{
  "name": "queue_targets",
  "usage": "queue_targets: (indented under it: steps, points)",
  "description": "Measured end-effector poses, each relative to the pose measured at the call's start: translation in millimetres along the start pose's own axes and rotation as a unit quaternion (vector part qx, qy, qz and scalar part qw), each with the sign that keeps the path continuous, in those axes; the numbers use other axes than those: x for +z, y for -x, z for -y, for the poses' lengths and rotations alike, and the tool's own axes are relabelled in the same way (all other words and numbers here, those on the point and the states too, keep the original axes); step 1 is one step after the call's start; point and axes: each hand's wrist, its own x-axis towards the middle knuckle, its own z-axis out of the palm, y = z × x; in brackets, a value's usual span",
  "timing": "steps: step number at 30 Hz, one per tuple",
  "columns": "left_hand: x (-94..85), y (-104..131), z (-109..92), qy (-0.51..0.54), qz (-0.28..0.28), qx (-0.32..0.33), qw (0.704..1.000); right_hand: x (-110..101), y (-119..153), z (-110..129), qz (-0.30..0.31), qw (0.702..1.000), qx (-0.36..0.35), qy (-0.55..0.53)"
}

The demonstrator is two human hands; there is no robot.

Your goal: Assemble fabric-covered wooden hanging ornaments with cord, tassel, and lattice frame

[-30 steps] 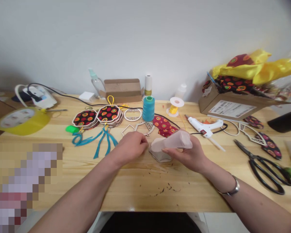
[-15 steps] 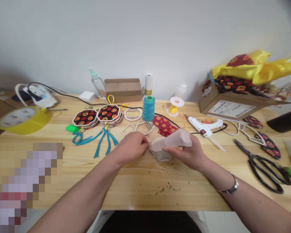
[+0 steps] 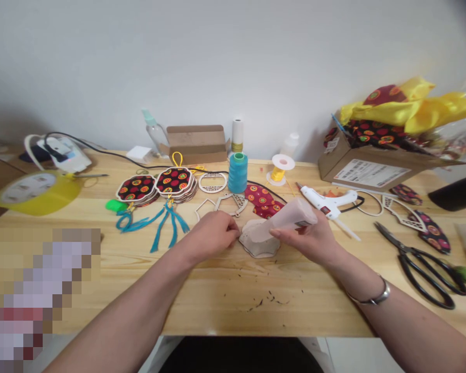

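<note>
The box (image 3: pixel 367 166) at the right has a white label, too small to read, and holds patterned and yellow fabric (image 3: pixel 404 111). The right hand (image 3: pixel 314 235) grips a bottle (image 3: pixel 291 216), tilted onto a flat piece (image 3: pixel 259 243) mid-table. The left hand (image 3: pixel 212 235) pinches that piece's edge.

On the table (image 3: pixel 225 300) the left hand (image 3: pixel 212 234) sits just left of a flat scalloped piece (image 3: pixel 259 247) — the right hand (image 3: pixel 314 235) holds a squeeze bottle (image 3: pixel 287 216) over it. Behind stands a thread spool (image 3: pixel 237 173); the glue gun (image 3: pixel 328 202) lies right, scissors (image 3: pixel 423 264) farther right — tape roll (image 3: pixel 37 192) far left.
</note>
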Motion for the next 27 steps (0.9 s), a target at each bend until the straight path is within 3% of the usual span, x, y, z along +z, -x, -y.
queue_targets:
  steps: [14,27]
  points:
    - [-0.5,1.4,-2.1,0.017,0.009,0.001,1.000,8.8,4.0,3.5,0.046,0.998,-0.046,0.010]
    - [-0.5,0.4,-1.0,0.023,0.019,-0.001,1.000,8.8,2.7,-1.3,0.020,0.999,-0.035,-0.001]
